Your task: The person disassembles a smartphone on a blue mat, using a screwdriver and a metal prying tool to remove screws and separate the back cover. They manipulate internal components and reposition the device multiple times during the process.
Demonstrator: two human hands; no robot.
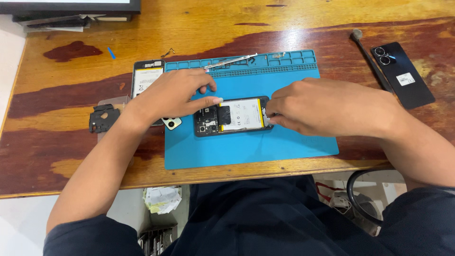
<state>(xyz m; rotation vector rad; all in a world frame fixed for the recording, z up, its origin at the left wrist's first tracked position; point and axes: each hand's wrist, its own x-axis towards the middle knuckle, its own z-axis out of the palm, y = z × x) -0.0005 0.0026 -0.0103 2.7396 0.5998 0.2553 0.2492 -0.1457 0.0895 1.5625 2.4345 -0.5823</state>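
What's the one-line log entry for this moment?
left hand: steadies opened phone at its top edge | right hand: fingers at phone's right end | phone: flat on blue mat | tweezers: lying on mat tray

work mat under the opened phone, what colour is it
Blue-teal work mat, clearest in the head view.

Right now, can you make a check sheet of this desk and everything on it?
Surface: worn brown wooden table with a blue rubber work mat on it.
Job's things: opened black phone with white battery lies on the mat.
Clutter: second opened phone, black plastic frame piece, black phone back cover, metal tweezers.
Hands: left hand steadies the phone's end; right hand touches its other end.
Cables: black loop under the table.
Surroundings: crumpled paper on the floor.
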